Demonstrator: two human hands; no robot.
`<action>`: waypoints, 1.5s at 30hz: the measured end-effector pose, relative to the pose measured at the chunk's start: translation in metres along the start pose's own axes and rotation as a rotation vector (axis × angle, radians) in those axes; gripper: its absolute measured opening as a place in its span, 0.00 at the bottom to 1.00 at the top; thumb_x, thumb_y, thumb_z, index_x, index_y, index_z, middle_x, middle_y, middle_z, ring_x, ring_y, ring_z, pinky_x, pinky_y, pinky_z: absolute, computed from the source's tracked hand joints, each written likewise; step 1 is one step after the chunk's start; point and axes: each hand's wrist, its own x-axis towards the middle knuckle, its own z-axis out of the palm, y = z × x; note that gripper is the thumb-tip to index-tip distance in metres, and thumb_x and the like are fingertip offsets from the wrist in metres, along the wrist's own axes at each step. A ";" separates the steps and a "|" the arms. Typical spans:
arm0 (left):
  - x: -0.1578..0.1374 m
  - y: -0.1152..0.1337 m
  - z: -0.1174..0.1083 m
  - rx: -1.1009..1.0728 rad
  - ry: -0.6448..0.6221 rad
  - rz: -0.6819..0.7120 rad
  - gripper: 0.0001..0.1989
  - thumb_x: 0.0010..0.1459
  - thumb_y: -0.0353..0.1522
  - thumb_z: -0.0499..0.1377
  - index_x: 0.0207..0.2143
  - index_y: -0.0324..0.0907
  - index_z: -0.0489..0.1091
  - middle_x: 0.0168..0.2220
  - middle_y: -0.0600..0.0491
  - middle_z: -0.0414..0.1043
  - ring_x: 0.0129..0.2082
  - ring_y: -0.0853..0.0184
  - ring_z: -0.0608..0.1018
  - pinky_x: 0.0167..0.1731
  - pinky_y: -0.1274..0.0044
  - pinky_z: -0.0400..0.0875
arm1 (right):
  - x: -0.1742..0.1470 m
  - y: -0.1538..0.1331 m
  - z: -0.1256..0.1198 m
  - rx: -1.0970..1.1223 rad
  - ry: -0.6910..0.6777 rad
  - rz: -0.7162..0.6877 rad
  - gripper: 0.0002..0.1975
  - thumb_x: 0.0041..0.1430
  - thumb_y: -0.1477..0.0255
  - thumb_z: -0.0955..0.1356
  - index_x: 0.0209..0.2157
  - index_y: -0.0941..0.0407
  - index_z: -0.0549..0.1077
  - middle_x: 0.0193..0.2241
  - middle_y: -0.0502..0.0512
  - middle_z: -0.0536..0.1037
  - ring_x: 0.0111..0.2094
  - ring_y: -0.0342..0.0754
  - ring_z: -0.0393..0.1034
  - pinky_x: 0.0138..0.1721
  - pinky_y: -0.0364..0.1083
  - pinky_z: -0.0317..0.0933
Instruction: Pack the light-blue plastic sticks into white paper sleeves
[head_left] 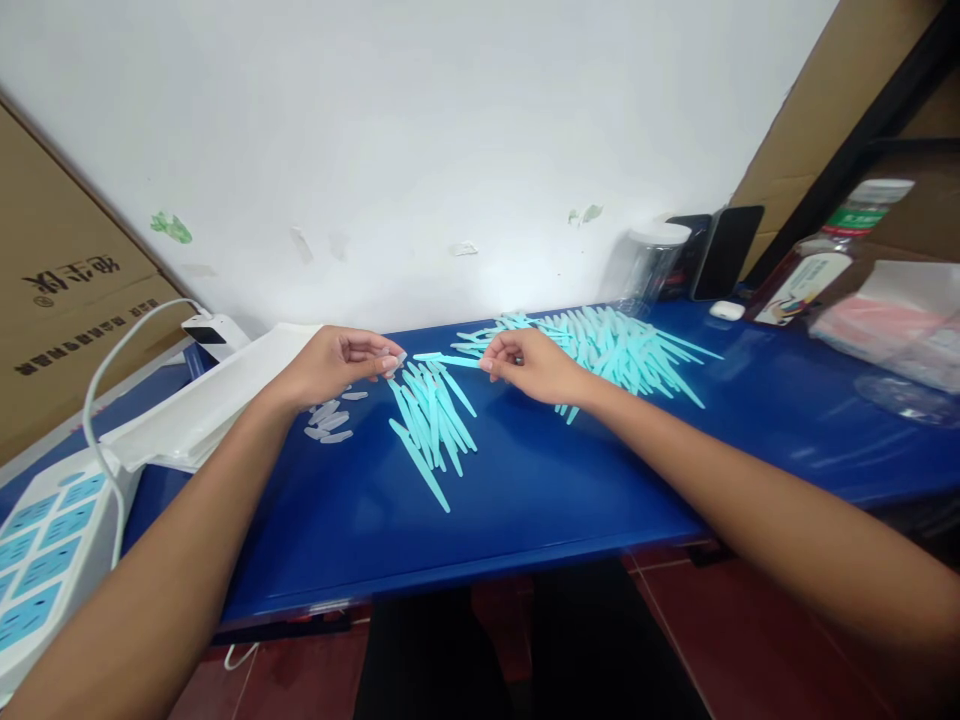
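Note:
My left hand (352, 362) pinches a small clear plastic cap (400, 359) between thumb and fingertips. My right hand (534, 364) is closed on the end of a slim turquoise eyebrow razor (459, 361), whose other end points left toward the cap, apart from it. Below and between the hands lies a loose pile of turquoise razors (435, 415). Loose clear caps (330, 420) are scattered on the blue table beneath my left wrist. Behind my right hand spreads a larger heap of turquoise razors (622, 350), several with clear tips at the far end.
A white power strip (52, 560) with a cable and white sheets (202, 410) lie at the left. Along the right stand a clear jar (652, 265), a dark phone (727, 250), a white earphone case (727, 310) and a bottle (814, 265). A white wall (450, 130) closes off the back.

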 end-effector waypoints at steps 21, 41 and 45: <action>0.007 -0.012 0.022 -0.324 0.109 -0.144 0.25 0.47 0.45 0.78 0.42 0.40 0.81 0.46 0.40 0.85 0.38 0.59 0.86 0.32 0.74 0.79 | 0.001 0.002 -0.002 0.013 0.003 -0.008 0.08 0.63 0.67 0.72 0.32 0.57 0.76 0.27 0.54 0.83 0.29 0.47 0.76 0.35 0.46 0.66; 0.001 0.004 0.039 -0.191 0.021 -0.111 0.23 0.52 0.48 0.74 0.41 0.40 0.80 0.37 0.44 0.85 0.34 0.58 0.86 0.32 0.71 0.80 | 0.001 0.000 0.002 -0.010 0.026 -0.077 0.08 0.63 0.66 0.72 0.33 0.57 0.78 0.28 0.54 0.82 0.30 0.47 0.75 0.34 0.46 0.65; 0.003 0.004 0.031 -0.173 0.132 -0.137 0.27 0.55 0.49 0.72 0.49 0.40 0.77 0.43 0.41 0.85 0.28 0.62 0.84 0.22 0.76 0.72 | 0.009 0.012 -0.023 -0.186 0.217 0.077 0.08 0.63 0.68 0.71 0.34 0.58 0.79 0.29 0.56 0.83 0.31 0.49 0.75 0.36 0.47 0.65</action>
